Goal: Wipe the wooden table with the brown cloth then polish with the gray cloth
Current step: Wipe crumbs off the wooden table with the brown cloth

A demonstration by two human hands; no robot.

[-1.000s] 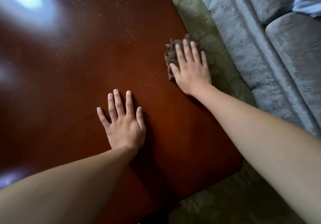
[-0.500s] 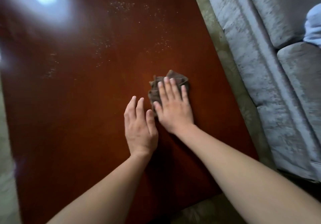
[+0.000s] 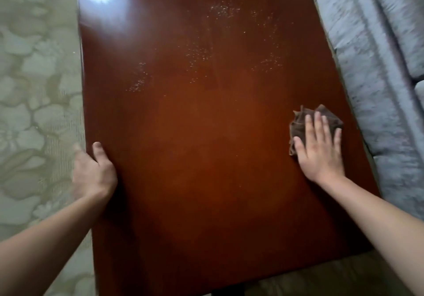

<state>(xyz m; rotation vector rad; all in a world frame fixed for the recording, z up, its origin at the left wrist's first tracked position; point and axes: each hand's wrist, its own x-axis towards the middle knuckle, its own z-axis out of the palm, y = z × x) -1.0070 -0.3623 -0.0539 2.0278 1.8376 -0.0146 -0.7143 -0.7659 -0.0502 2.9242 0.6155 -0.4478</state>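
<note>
Wiping step under way. My right hand point(image 3: 321, 151) lies flat, fingers straight, pressing the brown cloth point(image 3: 298, 126) near the bench's point(image 3: 206, 169) right edge. My left hand point(image 3: 94, 171) grips its left edge, thumb on top. Pale specks point(image 3: 199, 54) dot its far half, so I judge the next sweep goes there.

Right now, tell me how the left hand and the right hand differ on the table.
The left hand holds the wooden table by its left edge, thumb on top; the right hand lies flat near the right edge. The right hand presses the brown cloth with straight fingers; the left hand touches no cloth. The left hand's fingers are blurred, the right hand's sharp. Both are bare, with bare forearms.
</note>
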